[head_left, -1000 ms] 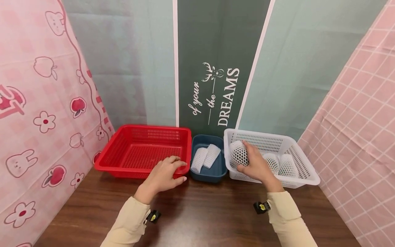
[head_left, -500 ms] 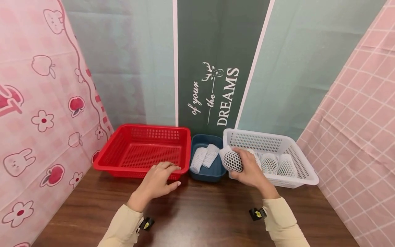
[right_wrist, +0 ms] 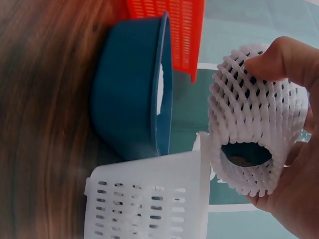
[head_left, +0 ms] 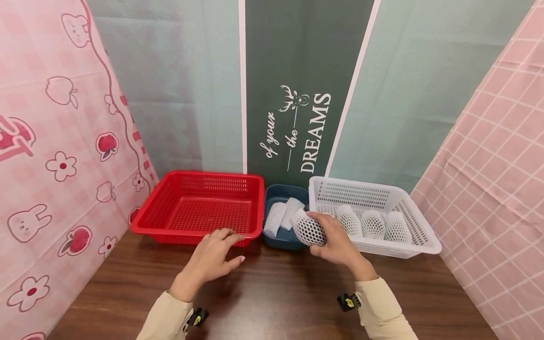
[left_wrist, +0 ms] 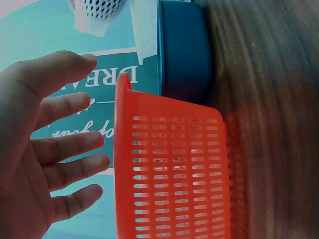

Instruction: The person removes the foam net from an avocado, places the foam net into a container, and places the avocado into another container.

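My right hand grips a dark, avocado-like fruit in a white foam net, held above the front right corner of the blue bin. In the right wrist view, the dark end of the fruit shows through the net's open mouth, with the thumb pressed on the net. Two flattened white foam nets lie in the bin. My left hand hovers at the front rim of the red basket, its fingers spread and holding nothing in the left wrist view.
To the right stands a white basket with several netted items along its front side. The red basket, blue bin and white basket stand side by side on the brown wooden table. Fabric hangs behind and on both sides.
My right hand has carried the netted fruit left, out of the white basket and over to the blue bin. My left hand has drawn back slightly toward the left and front.
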The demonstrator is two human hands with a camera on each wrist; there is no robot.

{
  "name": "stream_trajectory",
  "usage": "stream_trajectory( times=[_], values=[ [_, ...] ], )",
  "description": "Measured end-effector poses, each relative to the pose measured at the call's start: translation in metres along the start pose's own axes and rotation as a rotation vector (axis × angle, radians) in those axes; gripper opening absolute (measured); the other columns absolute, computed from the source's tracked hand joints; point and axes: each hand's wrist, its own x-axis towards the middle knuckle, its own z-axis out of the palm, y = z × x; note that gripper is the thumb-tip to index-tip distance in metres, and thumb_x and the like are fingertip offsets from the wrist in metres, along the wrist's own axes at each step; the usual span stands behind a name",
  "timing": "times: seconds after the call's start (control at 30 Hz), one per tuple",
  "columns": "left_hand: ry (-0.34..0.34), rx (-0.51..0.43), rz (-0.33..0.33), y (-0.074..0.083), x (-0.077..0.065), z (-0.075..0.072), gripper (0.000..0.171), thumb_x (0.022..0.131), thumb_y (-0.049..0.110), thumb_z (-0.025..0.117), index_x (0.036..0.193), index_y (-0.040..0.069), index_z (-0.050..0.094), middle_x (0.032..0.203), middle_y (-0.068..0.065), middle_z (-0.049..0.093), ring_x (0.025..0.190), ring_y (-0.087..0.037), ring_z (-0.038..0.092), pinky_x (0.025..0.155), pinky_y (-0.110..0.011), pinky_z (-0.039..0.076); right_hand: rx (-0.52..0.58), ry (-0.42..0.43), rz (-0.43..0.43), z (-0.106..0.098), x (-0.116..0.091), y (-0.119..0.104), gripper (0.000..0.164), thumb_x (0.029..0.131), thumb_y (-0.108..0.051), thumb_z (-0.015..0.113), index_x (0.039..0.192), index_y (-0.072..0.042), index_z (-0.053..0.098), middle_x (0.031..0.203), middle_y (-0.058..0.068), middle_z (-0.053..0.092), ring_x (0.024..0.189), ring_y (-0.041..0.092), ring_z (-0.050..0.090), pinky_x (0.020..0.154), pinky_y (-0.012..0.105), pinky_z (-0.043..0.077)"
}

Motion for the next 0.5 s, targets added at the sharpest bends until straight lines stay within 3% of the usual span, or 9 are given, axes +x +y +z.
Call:
stream_trajectory(
  times=[0.33,0.5],
  values=[
    [0.01,-0.008,0.029,0.001,-0.008,0.005,0.041,0.071,0.034,0.076,0.106,0.013,0.068,0.098,-0.003,0.059,0.088,-0.021,0.056,0.072,-0.04,0.046,0.037,-0.051,-0.035,0.012,-0.003,-0.007,0.079,0.059,-0.01,0.079,0.132,-0.01,0.048,0.123,0.01,0.052,0.111,0.027,0.046,0.091,0.047,0.037],
    [-0.022,0.002,0.02,0.002,-0.014,0.009,0.041,0.071,0.035,0.076,0.105,0.013,0.068,0.096,-0.003,0.059,0.086,-0.022,0.057,0.069,-0.04,0.046,0.065,-0.072,-0.02,0.019,-0.007,-0.012,0.081,0.059,-0.007,0.078,0.132,-0.004,0.045,0.125,0.014,0.051,0.112,0.028,0.046,0.091,0.048,0.038]
  ],
)
